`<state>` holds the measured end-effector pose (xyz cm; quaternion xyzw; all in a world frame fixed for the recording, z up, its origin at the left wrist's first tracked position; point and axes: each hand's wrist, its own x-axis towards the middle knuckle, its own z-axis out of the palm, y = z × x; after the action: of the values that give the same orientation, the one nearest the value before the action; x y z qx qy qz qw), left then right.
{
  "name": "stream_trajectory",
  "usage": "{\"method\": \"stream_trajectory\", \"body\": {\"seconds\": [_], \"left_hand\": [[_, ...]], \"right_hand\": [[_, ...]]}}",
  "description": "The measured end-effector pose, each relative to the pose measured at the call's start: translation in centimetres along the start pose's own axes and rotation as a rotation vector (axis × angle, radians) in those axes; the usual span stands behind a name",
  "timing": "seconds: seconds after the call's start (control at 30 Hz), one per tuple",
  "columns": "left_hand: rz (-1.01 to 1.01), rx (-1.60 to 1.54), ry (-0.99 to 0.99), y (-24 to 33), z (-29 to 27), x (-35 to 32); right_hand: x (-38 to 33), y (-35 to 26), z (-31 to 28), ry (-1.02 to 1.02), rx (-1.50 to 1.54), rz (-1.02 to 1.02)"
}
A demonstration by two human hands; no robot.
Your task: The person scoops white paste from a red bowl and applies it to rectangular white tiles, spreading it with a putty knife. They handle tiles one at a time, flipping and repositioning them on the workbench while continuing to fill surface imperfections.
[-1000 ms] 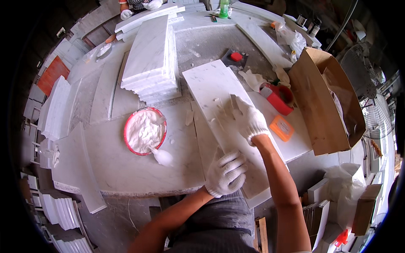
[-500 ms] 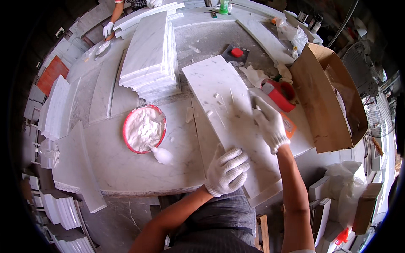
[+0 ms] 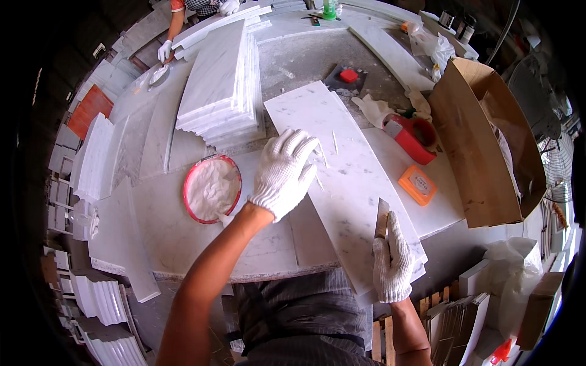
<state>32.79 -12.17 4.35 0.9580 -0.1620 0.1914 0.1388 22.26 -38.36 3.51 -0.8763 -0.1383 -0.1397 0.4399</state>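
A white marble slab lies at a slant across the worktable before me. My left hand, in a white knit glove, hovers at the slab's left edge with fingers stretched and thumb apart. Thin white slivers lie on the slab beside its fingertips. At the slab's near right part, my gloved right hand grips a flat metal scraper, blade pointing away from me. Left of my left hand stands a red-rimmed bowl of white paste; my forearm partly covers a white handle at its rim.
A tall stack of marble slabs stands beyond the bowl. To the right are an orange box, a red tape dispenser and an open cardboard box. Another person's gloved hand is near a dish at far left.
My left hand has moved up and left, from the slab's near end to its left edge. My right hand has drawn back toward me, and the scraper now shows in it.
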Motion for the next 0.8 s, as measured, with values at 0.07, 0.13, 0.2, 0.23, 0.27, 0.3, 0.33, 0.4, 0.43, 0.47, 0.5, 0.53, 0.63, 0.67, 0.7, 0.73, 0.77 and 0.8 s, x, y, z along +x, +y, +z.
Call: {"method": "stream_trajectory", "body": {"seconds": [0.07,0.13,0.2,0.23,0.27,0.3,0.33,0.4,0.43,0.47,0.5,0.53,0.63,0.67,0.7,0.73,0.77,0.8], "left_hand": [[0.042,0.028,-0.069,-0.4,0.4,1.3],[0.053,-0.03,-0.099,-0.9,0.2,2.4],[0.003,-0.051,-0.218,-1.3,-0.2,2.9],[0.011,0.065,-0.187,-1.2,-0.9,2.4],[0.029,0.127,-0.255,-1.0,-2.0,1.9],[0.052,0.18,-0.323,-1.0,-2.9,1.3],[0.075,0.235,-0.391,-0.9,-3.7,1.0],[0.01,0.224,-0.525,-0.1,-5.9,0.4],[-0.023,0.217,-0.592,0.1,-6.2,0.4],[-0.012,0.2,-0.51,0.0,-6.2,0.2],[0.001,0.181,-0.429,-0.2,-5.9,0.0],[0.016,0.162,-0.349,-0.4,-5.4,-0.1],[0.146,0.133,-0.078,0.5,-3.4,-0.7],[0.104,0.106,-0.104,0.9,-3.0,-1.0],[0.058,0.097,-0.134,1.4,-3.1,-1.9],[0.011,0.088,-0.163,2.0,-3.1,-2.8],[-0.063,0.031,-0.171,2.9,-3.1,-3.6],[-0.138,-0.024,-0.179,3.9,-3.1,-4.5]], "right_hand": [[-0.3,0.2,0.0,-0.007,0.05,0.049],[-0.5,-0.1,-0.2,-0.058,0.123,0.167],[-0.4,0.3,-0.1,-0.025,0.068,0.065],[-0.3,0.4,0.0,-0.009,0.042,0.013],[-0.2,0.4,0.0,0.009,0.05,-0.006],[-0.2,0.3,0.0,0.029,0.048,-0.021],[-0.2,0.3,0.0,0.049,0.046,-0.035],[-0.4,0.5,-0.1,0.046,0.107,0.022],[-0.6,0.7,-0.2,0.044,0.135,0.051],[-0.6,0.6,-0.3,0.024,0.173,0.088],[-0.6,0.4,-0.5,0.006,0.21,0.127],[-0.6,0.3,-0.8,-0.011,0.245,0.167],[-0.6,0.5,-1.3,0.009,0.45,0.349],[-0.8,0.9,-1.8,0.034,0.537,0.408],[-0.7,1.3,-2.4,0.021,0.597,0.426],[-0.5,0.8,-3.4,-0.009,0.723,0.5],[-0.8,0.9,-4.4,-0.044,0.71,0.549],[-1.5,1.5,-5.3,-0.08,0.699,0.598]]}}
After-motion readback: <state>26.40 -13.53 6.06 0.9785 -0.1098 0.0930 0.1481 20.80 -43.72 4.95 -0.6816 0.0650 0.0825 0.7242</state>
